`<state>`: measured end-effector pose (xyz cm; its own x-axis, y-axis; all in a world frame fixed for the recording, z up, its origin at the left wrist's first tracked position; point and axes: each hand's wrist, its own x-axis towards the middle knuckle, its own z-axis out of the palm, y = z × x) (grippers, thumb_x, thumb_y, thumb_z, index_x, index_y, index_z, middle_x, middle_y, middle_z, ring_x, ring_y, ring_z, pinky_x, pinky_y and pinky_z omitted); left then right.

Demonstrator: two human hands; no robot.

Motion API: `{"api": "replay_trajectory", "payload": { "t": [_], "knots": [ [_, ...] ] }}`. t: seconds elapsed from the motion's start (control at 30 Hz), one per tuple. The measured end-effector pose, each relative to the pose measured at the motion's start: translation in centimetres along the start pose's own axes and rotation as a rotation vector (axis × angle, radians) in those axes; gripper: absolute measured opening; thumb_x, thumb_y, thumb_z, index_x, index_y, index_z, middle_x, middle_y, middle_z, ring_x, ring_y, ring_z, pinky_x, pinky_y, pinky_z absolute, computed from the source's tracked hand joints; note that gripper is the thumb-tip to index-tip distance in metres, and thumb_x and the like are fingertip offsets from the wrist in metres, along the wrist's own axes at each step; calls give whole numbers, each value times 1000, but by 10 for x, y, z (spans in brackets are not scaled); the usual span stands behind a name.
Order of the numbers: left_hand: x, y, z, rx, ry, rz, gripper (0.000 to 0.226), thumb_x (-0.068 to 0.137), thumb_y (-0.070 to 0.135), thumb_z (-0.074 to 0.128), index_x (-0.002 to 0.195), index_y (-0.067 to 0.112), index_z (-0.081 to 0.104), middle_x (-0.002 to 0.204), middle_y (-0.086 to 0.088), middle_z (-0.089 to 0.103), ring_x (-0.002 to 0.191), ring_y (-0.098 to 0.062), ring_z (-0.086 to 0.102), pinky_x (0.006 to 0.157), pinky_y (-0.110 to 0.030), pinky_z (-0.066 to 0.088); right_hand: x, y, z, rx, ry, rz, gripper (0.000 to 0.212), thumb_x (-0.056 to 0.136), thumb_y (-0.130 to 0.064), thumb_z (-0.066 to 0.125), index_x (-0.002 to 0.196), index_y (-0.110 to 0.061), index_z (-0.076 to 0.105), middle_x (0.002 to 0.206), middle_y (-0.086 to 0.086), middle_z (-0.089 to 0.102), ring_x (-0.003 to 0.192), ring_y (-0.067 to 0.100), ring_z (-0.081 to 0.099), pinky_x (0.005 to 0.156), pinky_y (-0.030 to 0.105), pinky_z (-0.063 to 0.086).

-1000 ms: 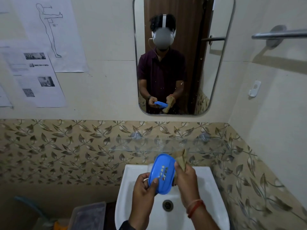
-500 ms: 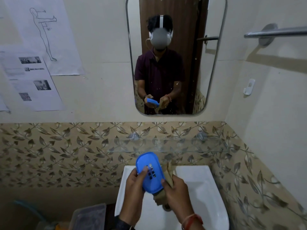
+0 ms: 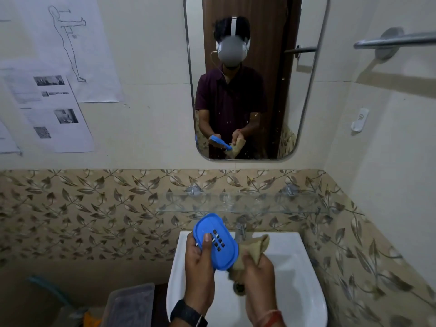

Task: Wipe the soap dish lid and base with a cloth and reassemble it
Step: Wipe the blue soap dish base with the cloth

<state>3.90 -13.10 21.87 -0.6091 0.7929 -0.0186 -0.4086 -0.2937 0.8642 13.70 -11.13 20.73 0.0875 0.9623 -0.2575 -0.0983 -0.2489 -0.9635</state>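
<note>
Over the white sink, my left hand (image 3: 200,265) grips a blue oval soap dish part (image 3: 215,240) with several drain slots, thumb across its slotted face, tilted up toward me. A crumpled tan cloth (image 3: 253,247) is bunched in my right hand (image 3: 258,272), pressed against the part's right edge. Part of the cloth hangs below, hidden behind the blue piece. The other half of the soap dish is not in view.
The white sink (image 3: 304,267) has a chrome tap (image 3: 240,228) and a drain (image 3: 239,287). A glass shelf (image 3: 259,205) runs above it, under a wall mirror (image 3: 254,76). A towel bar (image 3: 396,40) is upper right. A clear plastic box (image 3: 131,303) stands lower left.
The cloth hand slid from behind the blue piece's top down and around to its right edge. The blue piece turned in my left hand, and the head camera shifted.
</note>
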Motion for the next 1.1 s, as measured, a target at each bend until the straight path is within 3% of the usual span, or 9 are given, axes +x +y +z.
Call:
{"api": "replay_trajectory", "payload": {
  "t": [0.17, 0.27, 0.33, 0.47, 0.57, 0.7, 0.83, 0.97, 1.1],
  "knots": [
    [0, 2, 7, 67, 23, 29, 21, 96, 30, 58, 115, 27, 66, 117, -8, 72, 113, -31, 67, 99, -60, 52, -19, 5, 7, -199, -149, 2, 23, 92, -6, 56, 108, -10, 71, 99, 15, 74, 89, 30, 69, 79, 36, 58],
    [4, 5, 7, 91, 39, -3, 21, 96, 32, 58, 115, 26, 66, 117, -11, 72, 111, -33, 68, 97, -62, 52, -38, 6, 11, -197, -152, 24, 23, 96, -7, 55, 115, -4, 68, 108, 23, 71, 97, 31, 66, 72, 13, 51],
    [1, 4, 4, 79, -18, -41, 27, 94, 33, 59, 119, 25, 66, 119, -9, 73, 112, -32, 69, 100, -61, 51, -37, -4, 7, -160, -76, -107, 30, 97, -15, 56, 125, -23, 63, 116, 13, 71, 106, 26, 67, 90, 31, 56],
    [-13, 4, 7, 71, -196, -167, 39, 100, 40, 49, 132, 21, 61, 131, -11, 69, 122, -30, 65, 108, -49, 46, -28, -20, 7, -370, -203, -543, 50, 100, -10, 49, 147, -24, 36, 158, -10, 27, 148, 6, 17, 124, 37, 16],
    [-12, 16, 5, -54, -182, -339, 62, 96, 53, 44, 135, 7, 60, 133, -22, 65, 126, -38, 60, 114, -53, 39, -31, -4, -2, -521, -401, -753, 61, 98, -6, 51, 146, -28, 21, 159, -11, 11, 148, -1, 3, 123, 23, 5],
    [-6, 15, -9, -53, -207, -288, 44, 103, 34, 44, 131, 4, 63, 128, -24, 68, 119, -41, 64, 99, -51, 54, -24, 18, -29, -748, -626, -847, 67, 92, -9, 50, 150, -17, 16, 157, -23, 0, 141, -16, -12, 115, 7, -5],
    [-10, 9, -8, -54, -254, -291, 41, 106, 27, 40, 128, 3, 65, 126, -21, 70, 118, -34, 67, 85, -35, 60, -21, -7, -12, -510, -404, -822, 59, 95, 0, 54, 147, -18, 31, 158, -11, 21, 149, 1, 8, 120, 16, 6],
    [-9, 5, -13, -5, -292, -299, 38, 106, 18, 35, 128, 26, 65, 129, 4, 71, 116, -9, 68, 81, -19, 58, -26, -22, 9, -568, -418, -890, 61, 91, -11, 43, 147, -17, 19, 159, -5, 10, 149, 4, -1, 123, 30, 1],
    [7, 16, -24, 2, -120, -262, 37, 101, 30, 48, 118, 5, 70, 121, -24, 71, 107, -38, 70, 84, -43, 61, -22, 10, -8, -883, -477, -1157, 50, 104, -24, 14, 153, -19, 6, 161, -17, -12, 148, 4, -9, 121, 27, 1]
  ]
}}
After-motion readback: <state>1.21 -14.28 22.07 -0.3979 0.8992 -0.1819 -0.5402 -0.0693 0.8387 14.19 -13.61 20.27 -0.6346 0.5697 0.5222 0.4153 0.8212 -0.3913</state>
